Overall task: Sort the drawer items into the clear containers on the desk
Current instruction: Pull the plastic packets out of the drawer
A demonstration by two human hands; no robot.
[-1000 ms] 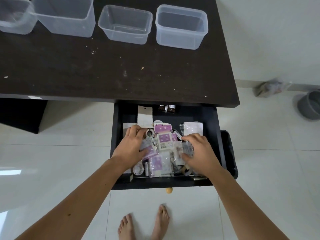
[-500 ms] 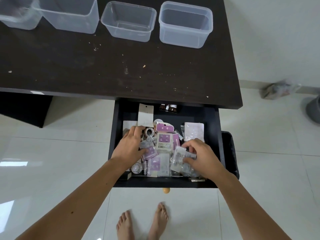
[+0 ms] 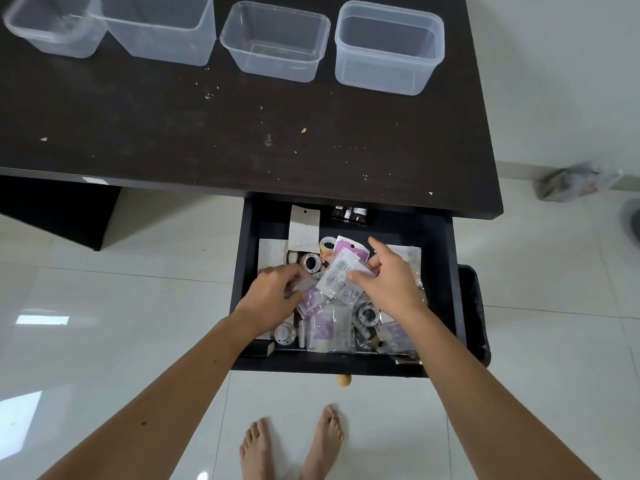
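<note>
Nearest you, the drawer (image 3: 446, 289) hangs open under the desk's front edge, and both your hands are down in it.

Your left hand (image 3: 273, 296) lies curled over the left side of the heap, fingertips closed on a small clear packet (image 3: 304, 284) at the top of the pile. Whether it has lifted that packet free I cannot tell.

Your right hand (image 3: 388, 282) pinches a white-labelled clear packet (image 3: 341, 278) between thumb and fingers, held just above the clutter; the index finger points away from you, toward the back of the drawer.

Under and around the hands the drawer is still crowded: purple-and-white packets (image 3: 325, 329), round metal rings (image 3: 367, 312), a white round piece (image 3: 285, 332). Further back lie a pale card tag (image 3: 304, 226) and small brown bottles (image 3: 349, 213), half hidden under the desk edge.

Beyond that, the dark desk (image 3: 207, 133) carries only crumbs across its middle. At its far edge stand four clear containers, from left: a round-cornered tub (image 3: 52, 32), a tall bin (image 3: 162, 32), a shallow tub (image 3: 275, 41), a deeper tub (image 3: 389, 46). I can see nothing in any of them.

Judgement: sorting has scarcely begun. Nothing has reached a container, and nearly the whole drawer remains to be carried over and divided.
</note>
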